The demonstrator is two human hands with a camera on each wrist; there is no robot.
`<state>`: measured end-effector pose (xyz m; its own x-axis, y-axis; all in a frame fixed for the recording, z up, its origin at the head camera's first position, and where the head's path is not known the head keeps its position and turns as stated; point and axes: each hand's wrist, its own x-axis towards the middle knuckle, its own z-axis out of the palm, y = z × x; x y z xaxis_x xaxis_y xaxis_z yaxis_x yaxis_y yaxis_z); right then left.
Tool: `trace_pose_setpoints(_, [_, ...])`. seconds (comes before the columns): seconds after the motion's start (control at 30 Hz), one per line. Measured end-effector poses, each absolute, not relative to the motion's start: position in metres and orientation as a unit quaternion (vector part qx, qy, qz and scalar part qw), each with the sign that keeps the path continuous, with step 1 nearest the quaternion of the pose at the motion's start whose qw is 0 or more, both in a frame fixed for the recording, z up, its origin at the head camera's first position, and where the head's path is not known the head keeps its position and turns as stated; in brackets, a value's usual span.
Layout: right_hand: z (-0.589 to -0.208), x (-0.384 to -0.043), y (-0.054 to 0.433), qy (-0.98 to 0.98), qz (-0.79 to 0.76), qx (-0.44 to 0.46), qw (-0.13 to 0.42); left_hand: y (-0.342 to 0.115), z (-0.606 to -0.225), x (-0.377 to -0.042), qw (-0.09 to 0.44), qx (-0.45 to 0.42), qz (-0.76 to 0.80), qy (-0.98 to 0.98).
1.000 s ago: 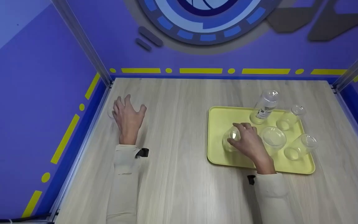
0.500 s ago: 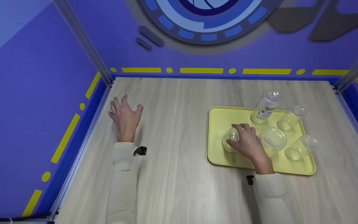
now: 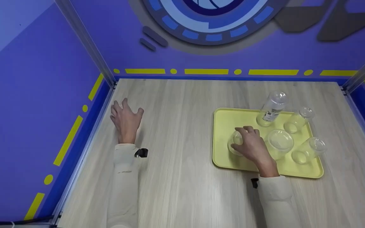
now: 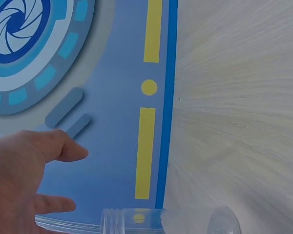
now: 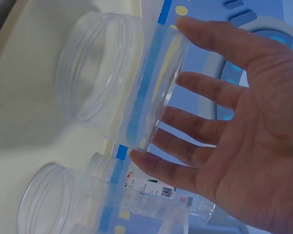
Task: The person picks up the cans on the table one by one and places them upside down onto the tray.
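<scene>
In the head view, my right hand (image 3: pixel 250 144) reaches down over a clear jar (image 3: pixel 234 144) at the left part of the yellow tray (image 3: pixel 223 118). The right wrist view shows that jar (image 5: pixel 107 73) with its threaded end toward the tray; thumb and fingertips (image 5: pixel 190 27) grip the edge of its opposite end. On the far left, my left hand (image 3: pixel 127 122) is held with fingers spread and bent, gripping nothing. A clear threaded container (image 4: pixel 171 222) stands just beside it in the left wrist view, hidden by the hand in the head view.
On the tray's right half stand a tall clear labelled bottle (image 3: pixel 270 110), a wide clear jar (image 3: pixel 279 142) close by the right hand, and smaller clear containers (image 3: pixel 298 120) at the right edge. Blue-purple walls (image 3: pixel 74 104) enclose the wooden table (image 3: pixel 179 133).
My left hand has shifted slightly left, and the clear thing showing beside it earlier is now hidden in the head view. The right hand stays nearly still at the jar.
</scene>
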<state>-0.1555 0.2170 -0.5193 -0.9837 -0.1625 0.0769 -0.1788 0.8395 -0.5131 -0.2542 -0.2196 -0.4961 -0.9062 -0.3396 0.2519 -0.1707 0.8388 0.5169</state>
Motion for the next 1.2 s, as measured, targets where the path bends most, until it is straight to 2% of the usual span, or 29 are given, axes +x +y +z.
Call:
trace_pose_setpoints(0.87, [-0.519, -0.153, 0.214, -0.96, 0.263, 0.091, -0.007, -0.233, -0.503, -0.258, 0.154, 0.148, -0.249, -0.945])
trace_pose_setpoints(1.2, [-0.518, -0.152, 0.214, -0.961, 0.261, 0.09, 0.0, -0.237, -0.505, -0.26, 0.148, 0.161, -0.242, -0.945])
